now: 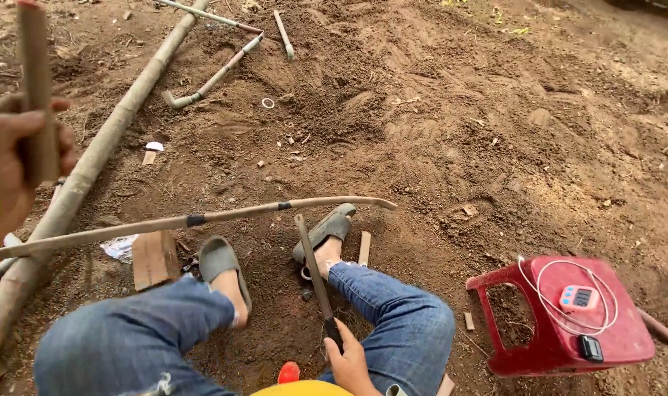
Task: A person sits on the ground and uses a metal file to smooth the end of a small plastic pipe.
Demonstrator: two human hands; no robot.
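Right hand (346, 361), nearest and low in frame, clenches the handle of a long blade (311, 264) pointing away between the sandalled feet. Left hand (11, 158), blurred and cut off at the left edge, grasps an upright bamboo stick (38, 81).

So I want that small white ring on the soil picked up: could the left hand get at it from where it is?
Probably not. The left hand is raised, shut on a stick, and the white ring lies far out past the bamboo pole on open soil.
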